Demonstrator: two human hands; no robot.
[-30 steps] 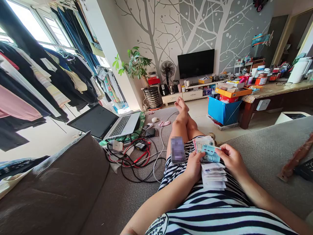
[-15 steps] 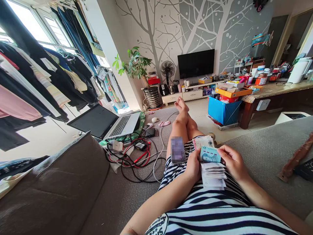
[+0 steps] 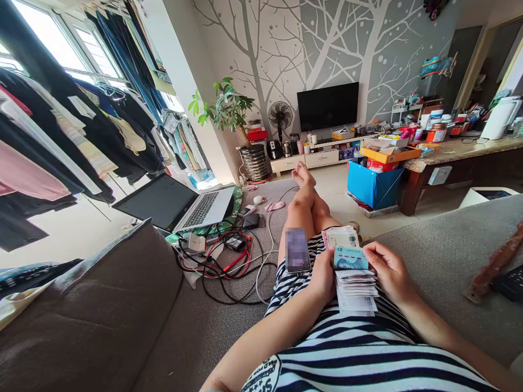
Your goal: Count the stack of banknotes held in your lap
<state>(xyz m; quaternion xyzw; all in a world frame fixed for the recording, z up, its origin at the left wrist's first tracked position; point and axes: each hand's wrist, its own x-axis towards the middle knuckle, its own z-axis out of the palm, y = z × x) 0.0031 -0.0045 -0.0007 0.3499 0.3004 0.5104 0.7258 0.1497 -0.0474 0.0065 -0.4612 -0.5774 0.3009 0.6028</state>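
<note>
A blue-green banknote (image 3: 351, 259), printed with 10, is stretched between my two hands above my lap. My left hand (image 3: 324, 274) grips its left end, fingers closed. My right hand (image 3: 388, 269) pinches its right end between thumb and fingers. Below them, a fanned stack of pale banknotes (image 3: 356, 291) lies on my striped clothing. Just beyond my hands, another pile of banknotes (image 3: 342, 236), whitish with a pink one at its left, rests on my legs. A phone (image 3: 298, 251) with a blurred screen lies on my thigh, left of my left hand.
An open laptop (image 3: 204, 209) stands on the sofa to the left, beside tangled black and red cables (image 3: 235, 267). A grey cushion (image 3: 93, 305) rises at the near left. To the right lie a brown stick-like object (image 3: 492, 264) and a black device (image 3: 510, 283).
The blue-green banknote between my hands has shifted slightly, its upper edge a little lower and its face tilted. Both hands have stayed nearly in place.
</note>
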